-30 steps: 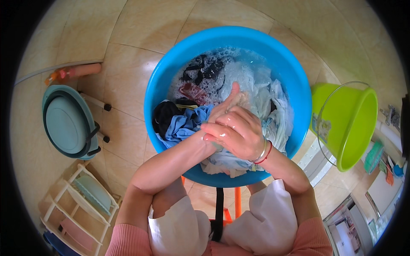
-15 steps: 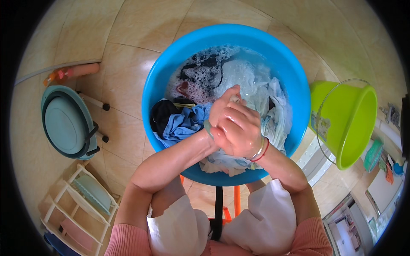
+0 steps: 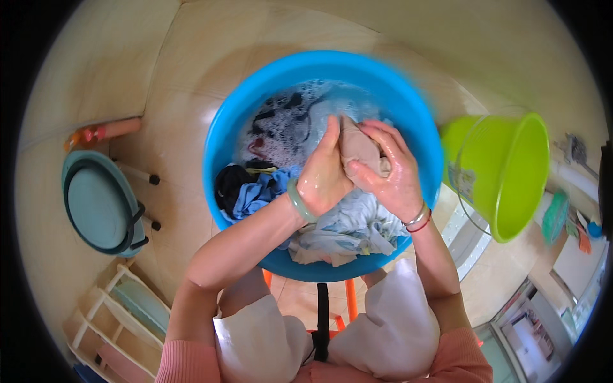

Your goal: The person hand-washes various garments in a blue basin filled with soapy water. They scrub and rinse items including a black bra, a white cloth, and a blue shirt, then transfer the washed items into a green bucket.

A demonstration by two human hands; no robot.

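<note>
Over a blue tub [image 3: 225,127] of sudsy water, a wet beige cloth [image 3: 359,145] is bunched between my two hands. My left hand [image 3: 322,177] presses on its left side, thumb pointing up, most of its fingers hidden behind the cloth. From the other side my right hand [image 3: 397,172] curls round it, with the fingers over the top and the thumb across the lower part. Below lie wet white clothes [image 3: 348,230]. At the tub's left are a blue garment [image 3: 255,195] and a black one [image 3: 230,186]. Dark items float in the foam farther back.
A lime-green bucket [image 3: 520,179] with a wire handle stands right of the tub. Folded teal basins [image 3: 99,201] and a pink bottle [image 3: 118,129] are on the left. A white rack [image 3: 115,319] stands at lower left. The tub rests on orange legs [image 3: 351,299].
My hands were clasped tightly together; now they have parted and turned, showing the beige cloth between them. The whole view has shifted slightly, so the tub appears farther left.
</note>
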